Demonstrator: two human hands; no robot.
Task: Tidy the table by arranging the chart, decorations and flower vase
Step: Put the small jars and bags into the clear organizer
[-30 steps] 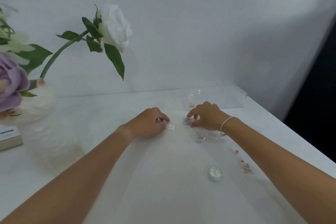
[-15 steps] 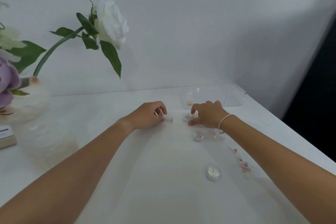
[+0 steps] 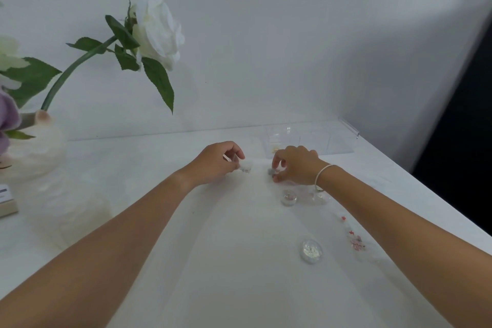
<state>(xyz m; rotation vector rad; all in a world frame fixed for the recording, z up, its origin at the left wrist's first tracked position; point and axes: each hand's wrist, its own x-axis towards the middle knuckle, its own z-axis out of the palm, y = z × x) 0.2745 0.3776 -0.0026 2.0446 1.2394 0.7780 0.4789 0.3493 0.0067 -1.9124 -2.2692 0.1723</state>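
Note:
Both my arms reach across a white table (image 3: 133, 168). My left hand (image 3: 215, 162) pinches a small clear decoration piece (image 3: 246, 167) at its fingertips. My right hand (image 3: 295, 165), with a white bracelet on the wrist, closes its fingertips on a small grey glittery decoration (image 3: 271, 172) resting on the table. Loose decorations lie near the right arm: a small clear jar (image 3: 288, 196), a round glitter pot (image 3: 311, 250) and a strip of red bits (image 3: 354, 241). A white vase (image 3: 37, 152) with a white rose (image 3: 157, 30) stands at the far left.
A clear compartment box (image 3: 311, 138) sits at the back right by the wall, just beyond my right hand. A small card block (image 3: 6, 201) lies at the left edge. A purple flower (image 3: 8, 117) hangs beside the vase. The table's right edge drops into dark space.
My left hand lifted the small clear piece slightly and moved it forward. My right hand curled its fingers tighter over the grey decoration. The view shifted a little to the right.

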